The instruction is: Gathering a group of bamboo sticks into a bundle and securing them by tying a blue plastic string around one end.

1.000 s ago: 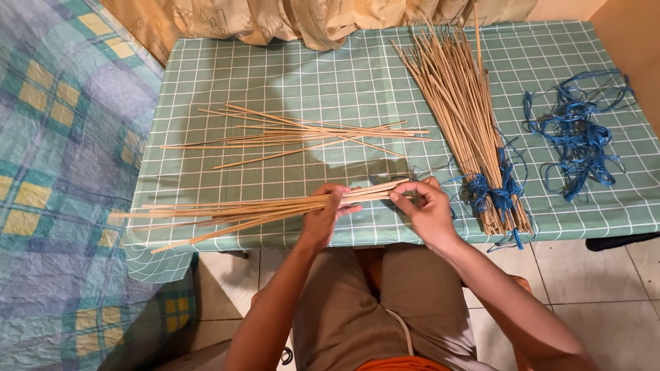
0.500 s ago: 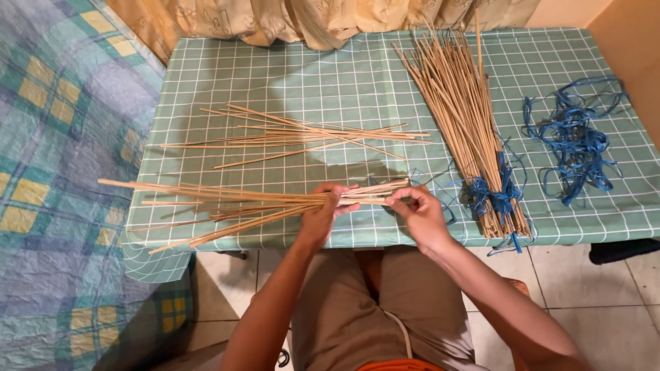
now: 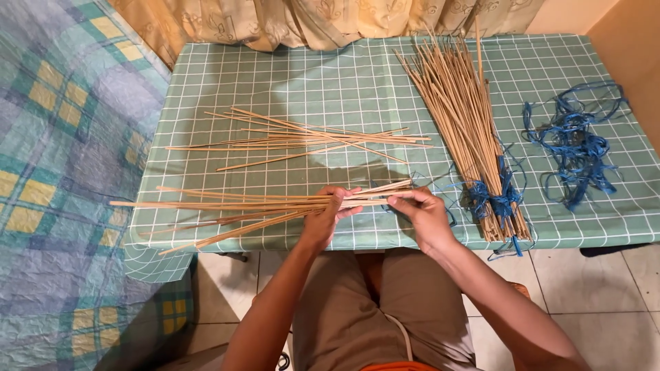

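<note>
Left hand (image 3: 328, 218): its grip is wrapped tight around a bunch of thin sticks (image 3: 240, 209) near one end.
Right hand (image 3: 419, 214): its grip pinches the short ends of the same sticks, just beside the left grip.
Sticks in hand: they fan out long to the far side of the left grip, past the edge of the bench (image 3: 330, 82).
Loose sticks (image 3: 309, 137): they lie flat on the bench, just beyond both grips.
Tied bundle (image 3: 467, 124): it lies beside the right grip, bound with blue string (image 3: 491, 196).
Blue string pile (image 3: 574, 144): farther out past the bundle.
Bed (image 3: 62, 172): beside the bench, past the long stick ends.
</note>
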